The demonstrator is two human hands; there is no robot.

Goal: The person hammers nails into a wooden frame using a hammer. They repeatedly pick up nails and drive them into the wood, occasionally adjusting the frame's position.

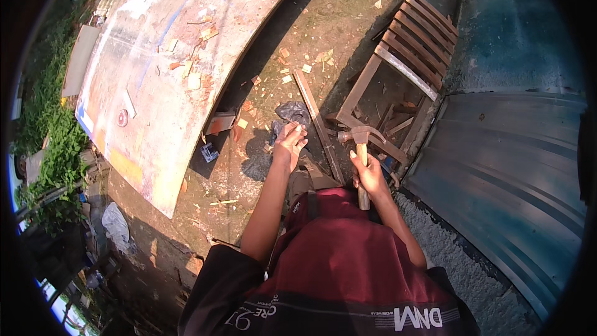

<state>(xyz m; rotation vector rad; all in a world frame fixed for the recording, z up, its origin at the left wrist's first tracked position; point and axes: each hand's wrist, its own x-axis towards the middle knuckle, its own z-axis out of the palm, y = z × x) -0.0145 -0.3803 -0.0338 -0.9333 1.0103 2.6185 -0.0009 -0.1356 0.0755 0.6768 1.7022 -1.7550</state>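
My right hand [372,177] is wrapped round the wooden handle of a claw hammer [362,154]. The hammer stands roughly upright in the picture, its metal head above my fist and the curved claw pointing right. To the left of it, my left hand [288,147] is raised in front of my body with its fingers curled together in a pinch. Whatever lies between those fingertips, if anything, is too small to make out. Beyond my left hand, a dark crumpled plastic bag [292,111] lies on the ground. A long wooden strip [316,121] lies between my hands and farther out.
A large worn board [161,106] with wood scraps and a small red roll [123,118] spans the left. A slatted wooden frame [410,56] leans at the right, beside a corrugated metal sheet [497,162]. Wood chips litter the ground; green plants [65,143] grow far left.
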